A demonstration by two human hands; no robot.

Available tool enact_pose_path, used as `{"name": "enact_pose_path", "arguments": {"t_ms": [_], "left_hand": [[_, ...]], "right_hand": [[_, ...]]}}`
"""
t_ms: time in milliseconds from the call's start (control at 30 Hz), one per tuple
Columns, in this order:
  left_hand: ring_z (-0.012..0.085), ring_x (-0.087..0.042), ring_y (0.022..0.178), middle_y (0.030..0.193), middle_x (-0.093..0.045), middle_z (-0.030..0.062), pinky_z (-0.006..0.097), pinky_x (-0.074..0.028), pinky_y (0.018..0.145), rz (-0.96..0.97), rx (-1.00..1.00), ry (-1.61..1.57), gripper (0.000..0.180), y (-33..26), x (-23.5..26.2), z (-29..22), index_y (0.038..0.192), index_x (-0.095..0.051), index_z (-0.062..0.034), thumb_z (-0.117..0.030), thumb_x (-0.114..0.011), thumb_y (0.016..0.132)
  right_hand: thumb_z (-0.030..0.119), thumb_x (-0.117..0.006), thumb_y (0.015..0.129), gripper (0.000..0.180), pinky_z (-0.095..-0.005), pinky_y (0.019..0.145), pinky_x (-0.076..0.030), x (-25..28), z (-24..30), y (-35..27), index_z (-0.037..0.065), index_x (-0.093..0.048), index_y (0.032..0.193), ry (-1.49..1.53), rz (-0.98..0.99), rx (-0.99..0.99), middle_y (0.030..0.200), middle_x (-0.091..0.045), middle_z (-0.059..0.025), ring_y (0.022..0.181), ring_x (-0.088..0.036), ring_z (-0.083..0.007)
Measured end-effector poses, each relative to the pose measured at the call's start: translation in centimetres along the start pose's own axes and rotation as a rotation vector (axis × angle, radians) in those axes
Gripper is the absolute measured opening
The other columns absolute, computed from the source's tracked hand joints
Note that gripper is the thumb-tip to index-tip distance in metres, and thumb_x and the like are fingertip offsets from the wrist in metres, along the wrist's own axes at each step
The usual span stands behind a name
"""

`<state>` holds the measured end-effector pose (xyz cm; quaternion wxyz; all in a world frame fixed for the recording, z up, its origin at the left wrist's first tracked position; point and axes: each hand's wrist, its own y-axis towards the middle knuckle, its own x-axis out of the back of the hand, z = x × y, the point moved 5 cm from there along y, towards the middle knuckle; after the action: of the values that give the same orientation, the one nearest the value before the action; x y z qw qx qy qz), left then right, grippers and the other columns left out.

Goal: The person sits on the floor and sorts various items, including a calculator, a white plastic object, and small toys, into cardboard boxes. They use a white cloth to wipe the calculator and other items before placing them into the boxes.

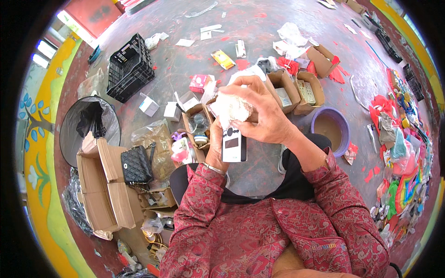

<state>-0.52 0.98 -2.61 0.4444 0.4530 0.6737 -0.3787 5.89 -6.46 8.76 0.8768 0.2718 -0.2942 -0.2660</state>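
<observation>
In front of my body, my left hand (216, 137) is wrapped round the side of a white and black handheld device (234, 150) with a small dark screen and dark buttons. A bunched white cloth (234, 110) is pinched in my right hand (264, 113), thumb on one side and fingers on the other. The cloth lies against the upper end of the device and hides it, along with part of my left fingers. Bright light washes out the cloth's folds.
Open cardboard boxes (308, 85) with small items stand ahead. A purple bucket (345, 132) of murky water is on the right, beyond it a colourful heap (398, 157). On the left are a black crate (130, 69), a lined bin (69, 129), a black quilted handbag (136, 164) and a cardboard carton (95, 194).
</observation>
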Motion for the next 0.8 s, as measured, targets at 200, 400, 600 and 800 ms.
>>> {"name": "enact_pose_path", "arguments": {"t_ms": [200, 400, 600, 800], "left_hand": [[0.0160, -0.057, 0.067, 0.084, -0.058, 0.0084, 0.025, -0.047, 0.049, 0.175, 0.225, -0.039, 0.036, -0.1, 1.2, 1.7, 0.102, -0.051, -0.0027, -0.033, -0.054, 0.083], [0.0074, -0.041, 0.058, 0.076, -0.045, 0.0052, 0.015, -0.031, 0.033, 0.377, 0.216, -0.427, 0.028, -0.9, -2.7, 0.4, 0.086, -0.041, -0.0077, -0.033, -0.053, 0.084], [0.0062, -0.044, 0.060, 0.074, -0.045, 0.0006, 0.014, -0.030, 0.031, 0.129, 0.096, -0.149, 0.031, -0.4, -1.0, 0.8, 0.090, -0.047, -0.0081, -0.038, -0.050, 0.084], [0.0181, -0.057, 0.079, 0.086, -0.057, 0.0077, 0.032, -0.051, 0.072, -0.173, -0.204, 0.195, 0.037, -0.6, 1.6, -2.2, 0.098, -0.052, -0.0029, -0.038, -0.045, 0.086]], "right_hand": [[0.008, -0.054, 0.079, 0.016, -0.0317, 0.081, -0.039, 2.1, -4.9, 0.2, -0.001, -0.056, 0.092, -0.038, -0.243, 0.010, 0.094, -0.053, -0.0125, 0.092, -0.050, -0.0238], [0.015, -0.048, 0.087, 0.014, -0.0268, 0.060, -0.051, 3.0, -11.1, -1.4, 0.004, -0.056, 0.090, 0.979, -0.638, -0.680, 0.085, -0.059, -0.0062, 0.071, -0.060, -0.0144], [0.013, -0.056, 0.080, 0.016, -0.0300, 0.064, -0.046, 1.6, -0.7, 0.3, 0.001, -0.057, 0.091, -0.225, -0.245, 0.267, 0.089, -0.053, -0.0122, 0.077, -0.056, -0.0232], [0.013, -0.057, 0.078, 0.012, -0.0271, 0.061, -0.042, -2.0, -0.6, -1.1, 0.002, -0.057, 0.083, 0.336, 0.213, -0.210, 0.077, -0.055, -0.0055, 0.072, -0.054, -0.0133]]}}
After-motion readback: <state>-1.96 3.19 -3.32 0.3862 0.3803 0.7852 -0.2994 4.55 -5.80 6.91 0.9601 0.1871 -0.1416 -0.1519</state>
